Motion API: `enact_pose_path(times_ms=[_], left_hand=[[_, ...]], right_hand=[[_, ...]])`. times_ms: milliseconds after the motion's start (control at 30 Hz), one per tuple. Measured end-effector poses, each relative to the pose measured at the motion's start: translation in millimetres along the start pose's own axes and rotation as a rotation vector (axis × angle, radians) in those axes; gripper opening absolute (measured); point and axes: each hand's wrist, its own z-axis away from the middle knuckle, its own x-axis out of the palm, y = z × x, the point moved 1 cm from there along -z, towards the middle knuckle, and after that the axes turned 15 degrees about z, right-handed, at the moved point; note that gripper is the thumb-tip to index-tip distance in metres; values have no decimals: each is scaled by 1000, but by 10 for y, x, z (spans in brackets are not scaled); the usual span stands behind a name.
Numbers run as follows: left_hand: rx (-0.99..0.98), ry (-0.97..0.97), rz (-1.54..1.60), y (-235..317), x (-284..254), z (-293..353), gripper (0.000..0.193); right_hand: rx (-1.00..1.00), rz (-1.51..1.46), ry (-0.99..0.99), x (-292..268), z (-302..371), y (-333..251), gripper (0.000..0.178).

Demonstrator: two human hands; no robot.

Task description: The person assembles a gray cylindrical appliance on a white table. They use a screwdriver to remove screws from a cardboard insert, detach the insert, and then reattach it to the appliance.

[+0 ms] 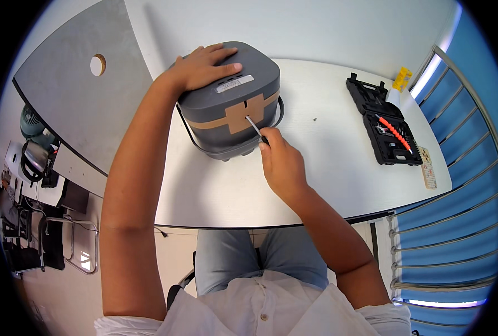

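Note:
A dark grey, rounded box-shaped appliance (254,61) with a carrying handle (281,112) stands on the white table. A copper-coloured band runs around it and widens into a square panel (254,106) on the side towards me. My left hand (204,68) lies flat on its top, fingers spread, beside a white label (235,84). Low in front of the panel, my right hand (282,162) is closed around the handle of a screwdriver (254,125). The metal shaft slants up and left, its tip at the panel; whether it sits in a screw I cannot tell.
An opened black tool case (391,152) lies at the right, with an orange-red flexible shaft (393,133) across it. Beyond is a yellow object (402,78); nearer, a pale power strip or remote (428,171). A small dark piece (315,119) rests mid-table. Metal railings (456,190) border the right.

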Motion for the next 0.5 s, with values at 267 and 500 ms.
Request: enact_pose_path(times_ms=[267, 500], left_hand=[[16, 6, 30, -25, 5, -4, 80], [8, 14, 21, -6, -16, 31, 76]], right_hand=[[-1, -299, 18, 201, 14, 88, 23], [173, -361, -80, -36, 10, 79, 12]])
